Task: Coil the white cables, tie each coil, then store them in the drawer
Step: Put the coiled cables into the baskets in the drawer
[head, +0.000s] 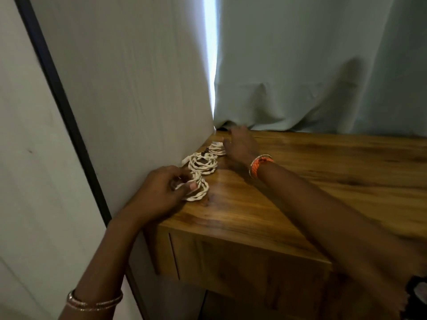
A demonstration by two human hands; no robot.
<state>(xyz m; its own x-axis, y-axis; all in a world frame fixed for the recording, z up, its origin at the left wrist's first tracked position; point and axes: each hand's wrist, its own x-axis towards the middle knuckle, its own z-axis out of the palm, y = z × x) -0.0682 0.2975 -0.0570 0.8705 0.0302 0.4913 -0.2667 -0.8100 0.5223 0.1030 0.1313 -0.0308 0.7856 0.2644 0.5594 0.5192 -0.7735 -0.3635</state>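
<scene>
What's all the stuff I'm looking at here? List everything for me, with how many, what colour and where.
coiled cables: three as far as I can tell, white, in a row along the left edge of the table by the curtain
table: one, brown wood, filling the right and centre
drawer front: one, brown wood, under the table's near edge, closed
curtains: two panels, pale grey-green, behind and left of the table, bright gap between them
bangles: a few, pinkish metal, on the left wrist
wristband: one, orange, with a thin bangle, on the right wrist
left hand: one, gripping the nearest coil
right hand: one, blurred, beside the farthest coil
</scene>
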